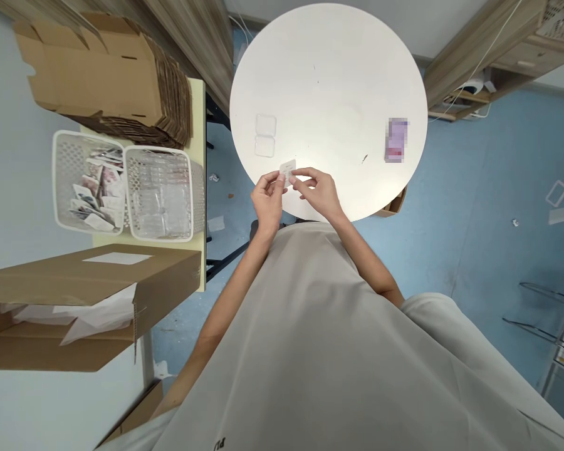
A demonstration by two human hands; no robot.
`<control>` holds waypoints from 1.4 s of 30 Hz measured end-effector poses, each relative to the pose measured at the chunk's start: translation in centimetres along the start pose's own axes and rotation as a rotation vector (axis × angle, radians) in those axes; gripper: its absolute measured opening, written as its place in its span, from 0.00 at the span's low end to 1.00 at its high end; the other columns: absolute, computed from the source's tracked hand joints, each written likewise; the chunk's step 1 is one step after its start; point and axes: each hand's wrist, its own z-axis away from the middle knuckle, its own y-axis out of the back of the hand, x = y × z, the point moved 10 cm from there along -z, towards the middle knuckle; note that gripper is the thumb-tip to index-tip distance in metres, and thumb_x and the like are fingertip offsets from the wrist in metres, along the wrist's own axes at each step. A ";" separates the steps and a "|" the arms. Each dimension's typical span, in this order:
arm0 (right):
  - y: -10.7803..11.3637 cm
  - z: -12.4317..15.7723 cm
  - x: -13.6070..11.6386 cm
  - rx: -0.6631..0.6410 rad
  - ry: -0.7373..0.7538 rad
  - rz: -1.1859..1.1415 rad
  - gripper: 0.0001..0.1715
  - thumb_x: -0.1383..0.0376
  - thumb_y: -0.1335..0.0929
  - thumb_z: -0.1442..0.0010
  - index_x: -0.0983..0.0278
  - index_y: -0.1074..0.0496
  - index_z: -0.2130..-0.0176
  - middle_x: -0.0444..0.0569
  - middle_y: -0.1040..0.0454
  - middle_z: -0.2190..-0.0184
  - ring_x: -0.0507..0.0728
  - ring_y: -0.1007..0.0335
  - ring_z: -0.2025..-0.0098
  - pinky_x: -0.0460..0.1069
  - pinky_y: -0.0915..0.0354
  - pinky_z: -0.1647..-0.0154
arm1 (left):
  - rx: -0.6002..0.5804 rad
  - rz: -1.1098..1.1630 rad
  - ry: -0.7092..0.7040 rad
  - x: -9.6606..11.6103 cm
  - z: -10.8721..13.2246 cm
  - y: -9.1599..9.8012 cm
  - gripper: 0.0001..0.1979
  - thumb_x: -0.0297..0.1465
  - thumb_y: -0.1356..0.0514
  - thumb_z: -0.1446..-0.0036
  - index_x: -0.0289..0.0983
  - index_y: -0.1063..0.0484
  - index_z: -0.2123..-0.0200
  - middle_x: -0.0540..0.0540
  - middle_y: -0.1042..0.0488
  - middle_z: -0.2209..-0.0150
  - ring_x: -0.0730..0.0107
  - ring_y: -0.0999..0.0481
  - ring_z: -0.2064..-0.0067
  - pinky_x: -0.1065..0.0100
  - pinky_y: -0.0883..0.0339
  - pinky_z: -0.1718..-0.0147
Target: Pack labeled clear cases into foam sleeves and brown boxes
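Observation:
Between my two hands is a small white printed card (pixel 288 168), held above the near edge of the round white table (pixel 329 62). My left hand (pixel 268 199) pinches its left side with thumb and fingers. From the right, my right hand (pixel 320 193) grips the card's other side between thumb and forefinger. The print is too small to read. Just beyond my left hand, a clear plastic case (pixel 266 135) lies unfolded on the tabletop, its two halves side by side.
A pixelated purple item (pixel 396 140) lies at the table's right. On the left side table stand flattened cardboard boxes (pixel 98 69), a white basket (pixel 61 181) of picture packets and another basket (pixel 197 194) of clear cases. An open carton (pixel 169 275) holds white sheets.

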 end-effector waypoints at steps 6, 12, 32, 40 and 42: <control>1.2 -0.7 0.8 0.095 0.018 -0.058 0.33 0.34 0.24 0.38 0.58 0.18 0.54 0.50 0.16 0.52 0.59 0.16 0.54 0.51 0.17 0.59 | -0.140 -0.201 -0.216 4.6 1.8 -1.9 0.22 0.55 0.35 0.29 0.44 0.17 0.50 0.40 0.17 0.45 0.56 0.18 0.42 0.62 0.19 0.52; 2.3 -1.3 0.9 0.056 0.004 -0.117 0.35 0.32 0.23 0.40 0.61 0.21 0.60 0.47 0.20 0.65 0.56 0.20 0.60 0.46 0.24 0.70 | 0.032 -0.183 -0.123 2.9 -0.3 1.1 0.23 0.54 0.31 0.33 0.42 0.17 0.49 0.40 0.17 0.48 0.60 0.18 0.49 0.66 0.23 0.56; 1.0 -0.8 2.7 -0.039 -0.091 -0.120 0.30 0.37 0.23 0.37 0.57 0.19 0.51 0.50 0.14 0.54 0.58 0.17 0.51 0.51 0.19 0.54 | 0.032 -0.195 -0.127 3.8 0.6 1.0 0.19 0.53 0.30 0.33 0.44 0.18 0.62 0.46 0.18 0.60 0.62 0.19 0.56 0.64 0.26 0.61; -2.9 -1.1 2.0 -0.171 -0.095 -0.196 0.29 0.41 0.24 0.34 0.56 0.19 0.44 0.53 0.14 0.44 0.64 0.19 0.39 0.58 0.18 0.43 | -0.099 -0.357 -0.199 4.8 2.1 0.0 0.18 0.54 0.28 0.35 0.46 0.16 0.59 0.44 0.18 0.57 0.56 0.19 0.50 0.59 0.24 0.56; -3.8 -1.2 1.7 -0.196 -0.089 -0.201 0.28 0.43 0.23 0.35 0.57 0.19 0.45 0.54 0.15 0.43 0.65 0.20 0.37 0.60 0.20 0.38 | -0.101 -0.383 -0.201 4.4 2.0 0.2 0.19 0.55 0.28 0.36 0.46 0.16 0.59 0.44 0.18 0.56 0.55 0.19 0.49 0.59 0.24 0.56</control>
